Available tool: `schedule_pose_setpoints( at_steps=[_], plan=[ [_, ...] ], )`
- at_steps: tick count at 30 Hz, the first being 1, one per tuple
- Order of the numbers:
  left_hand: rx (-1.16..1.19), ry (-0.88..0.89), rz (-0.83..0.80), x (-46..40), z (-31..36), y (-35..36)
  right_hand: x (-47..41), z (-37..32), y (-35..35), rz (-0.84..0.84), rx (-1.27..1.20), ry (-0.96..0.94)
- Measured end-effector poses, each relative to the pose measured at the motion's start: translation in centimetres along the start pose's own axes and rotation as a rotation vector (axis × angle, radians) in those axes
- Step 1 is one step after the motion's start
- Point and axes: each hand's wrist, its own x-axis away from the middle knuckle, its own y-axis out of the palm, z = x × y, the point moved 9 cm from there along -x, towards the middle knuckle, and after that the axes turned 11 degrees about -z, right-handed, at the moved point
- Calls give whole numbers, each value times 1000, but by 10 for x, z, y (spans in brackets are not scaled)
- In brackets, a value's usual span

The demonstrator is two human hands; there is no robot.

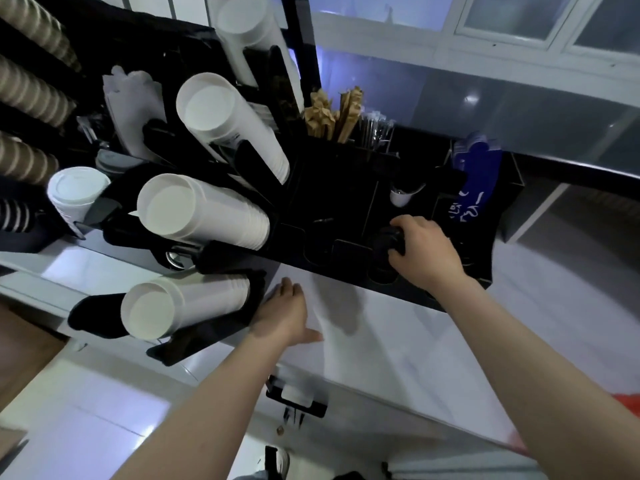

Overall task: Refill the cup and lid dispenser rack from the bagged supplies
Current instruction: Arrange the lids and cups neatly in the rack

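The right hand (424, 251) reaches over the front of the black rack (346, 202) and curls its fingers round a dark stack of lids (389, 242) sitting in one of the round wells along the rack's near edge; this grip is closed on the lids. The left hand (287, 311) lies at the rack's lower left corner with straight, relaxed fingers and holds nothing; whether it touches the rack or the white tabletop (398, 341) cannot be told.

To the left, four stacks of white cups (204, 209) lie tilted in the rack's black holders, their rims toward the camera. A white cup with a lid (74, 192) stands just beside them, and sleeves of brown striped cups (31, 95) run along the far left. At the back of the rack, brown paper-wrapped sticks (332, 116) stand upright in a compartment, with clear-wrapped straws (375, 129) beside them. A blue packet (479, 174) stands in the right-hand compartment.
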Motion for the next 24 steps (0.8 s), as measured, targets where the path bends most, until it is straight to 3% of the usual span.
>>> schedule_pose_setpoints(
  at_steps=[5,10,24],
  plan=[
    [-23,-47,-31,-1,4,-3,-15,-4,24,-231,324,-20],
    [-29,-46,-24,0,4,-5,-29,-6,32,-307,373,-3],
    [-60,-51,-59,0,8,-6,-12,5,-5,-52,-76,-59]
  ],
)
